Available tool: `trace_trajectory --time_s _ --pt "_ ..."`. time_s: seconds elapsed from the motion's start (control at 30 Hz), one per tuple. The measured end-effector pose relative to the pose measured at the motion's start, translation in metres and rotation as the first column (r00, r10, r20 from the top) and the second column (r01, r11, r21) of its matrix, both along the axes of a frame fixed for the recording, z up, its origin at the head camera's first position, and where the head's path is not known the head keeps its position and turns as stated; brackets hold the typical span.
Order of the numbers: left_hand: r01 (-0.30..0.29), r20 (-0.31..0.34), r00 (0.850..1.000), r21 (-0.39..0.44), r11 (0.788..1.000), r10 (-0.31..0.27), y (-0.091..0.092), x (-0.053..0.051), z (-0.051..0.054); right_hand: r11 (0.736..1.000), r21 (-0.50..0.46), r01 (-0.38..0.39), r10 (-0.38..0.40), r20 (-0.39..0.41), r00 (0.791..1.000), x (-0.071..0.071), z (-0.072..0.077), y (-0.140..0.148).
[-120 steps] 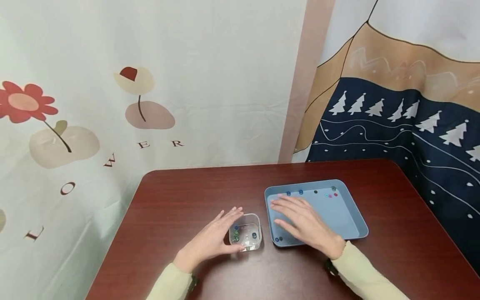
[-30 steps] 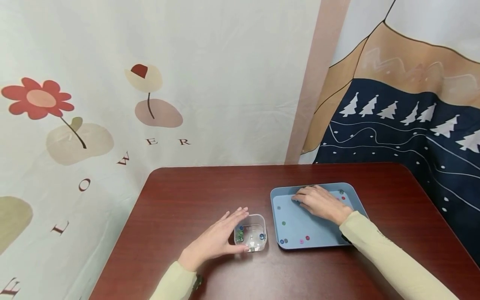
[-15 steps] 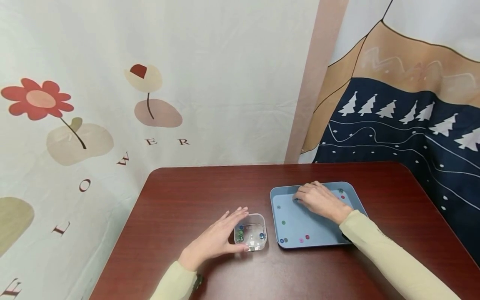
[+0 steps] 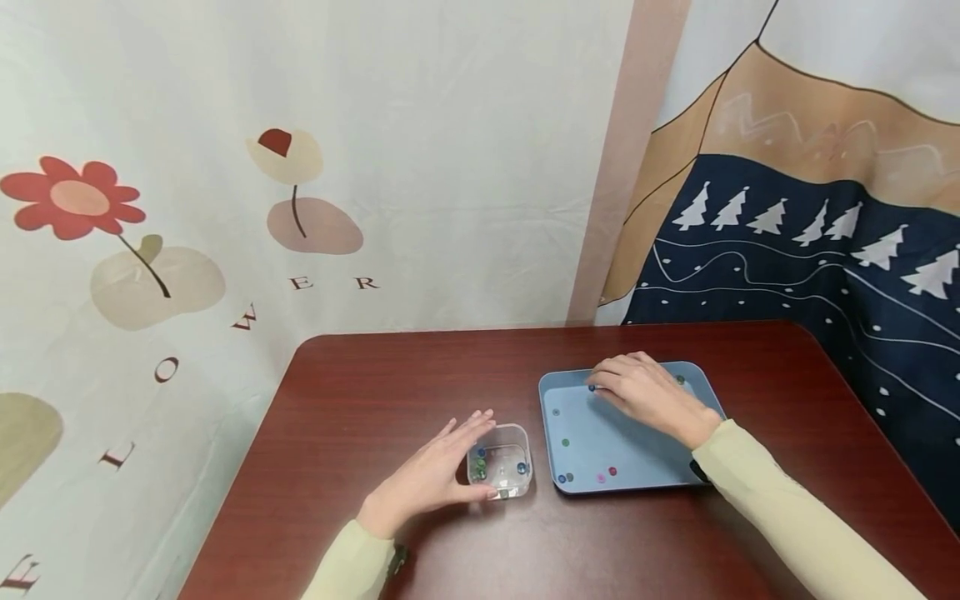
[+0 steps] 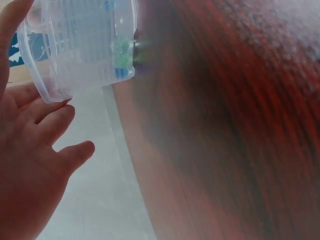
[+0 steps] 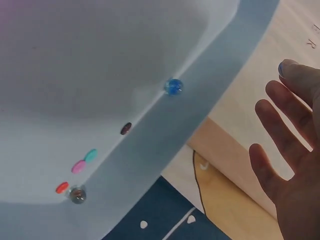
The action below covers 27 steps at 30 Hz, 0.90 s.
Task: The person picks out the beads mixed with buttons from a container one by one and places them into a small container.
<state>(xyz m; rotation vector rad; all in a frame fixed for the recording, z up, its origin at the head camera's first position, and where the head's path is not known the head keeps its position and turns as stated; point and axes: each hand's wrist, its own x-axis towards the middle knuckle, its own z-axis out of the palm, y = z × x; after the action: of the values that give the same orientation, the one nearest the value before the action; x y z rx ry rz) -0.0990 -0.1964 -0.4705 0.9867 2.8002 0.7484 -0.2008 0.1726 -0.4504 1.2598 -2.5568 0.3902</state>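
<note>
My left hand (image 4: 427, 477) holds a small clear plastic box (image 4: 512, 429) by its sides, thumb in front and fingers behind. Several blue and green marbles lie in the box, with a green one (image 5: 121, 52) showing through its wall. Over the back of a blue tray (image 4: 630, 450), my right hand (image 4: 648, 393) pinches a blue marble (image 6: 281, 68) between thumb and index finger; its other fingers are loosely extended. Another blue marble (image 6: 173, 87) lies along the tray's wall. A clear dark-cored marble (image 6: 78, 195) sits in a corner beside several small coloured buttons (image 6: 78, 166).
In the tray's front part lie a green button (image 4: 566, 442), a pink button (image 4: 601, 478), a red button (image 4: 612, 472) and a blue marble (image 4: 562, 478). The brown table (image 4: 405, 375) ends at a printed curtain (image 4: 450, 167) behind.
My right hand moved from the tray's left side to its back, then rose slightly with a blue marble now showing at its fingertips. My left hand has kept its place at the box.
</note>
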Motion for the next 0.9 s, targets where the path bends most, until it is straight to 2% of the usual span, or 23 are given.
trace_trajectory --time_s 0.27,0.47,0.7,0.9 --pt "-0.007 -0.011 1.000 -0.021 1.000 0.006 0.002 -0.004 -0.001 0.998 -0.048 0.027 -0.027 -0.002 1.000 0.009 0.010 0.004" --pt "-0.026 0.010 1.000 -0.037 0.999 0.027 0.005 -0.007 0.001 0.997 -0.072 0.040 -0.041 -0.012 0.999 0.019 0.012 0.005" --pt "-0.028 0.005 1.000 -0.028 0.999 0.028 0.009 -0.010 0.002 0.987 -0.159 0.038 -0.040 -0.010 0.999 0.032 0.013 -0.001" --pt "-0.024 -0.026 0.999 -0.034 0.999 0.023 0.010 -0.009 -0.001 0.962 -0.268 0.055 -0.055 0.009 0.998 0.044 0.010 -0.014"
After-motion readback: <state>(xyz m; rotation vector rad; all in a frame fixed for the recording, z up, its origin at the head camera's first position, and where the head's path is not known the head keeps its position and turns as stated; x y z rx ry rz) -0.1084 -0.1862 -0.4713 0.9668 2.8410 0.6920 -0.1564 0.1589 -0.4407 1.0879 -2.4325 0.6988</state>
